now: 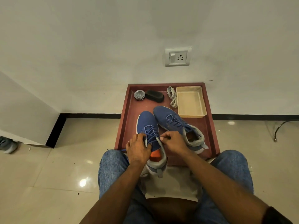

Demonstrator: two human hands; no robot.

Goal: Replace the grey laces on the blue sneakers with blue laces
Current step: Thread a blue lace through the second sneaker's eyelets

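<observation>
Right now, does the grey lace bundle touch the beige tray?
Apart. In the head view, a strip of red table shows between the grey lace bundle and the beige tray.

Small table against the wall, everything on it, knees at its 6 o'clock edge.

On the table: tin at 11 o'clock, brush touching it at its 3 o'clock; laces bundle at 12, just beside the tray at 1 o'clock. Right sneaker at centre, left sneaker at its 8 o'clock, heel overhanging the near edge. Left hand and right hand on either side of the left sneaker's lacing.
</observation>
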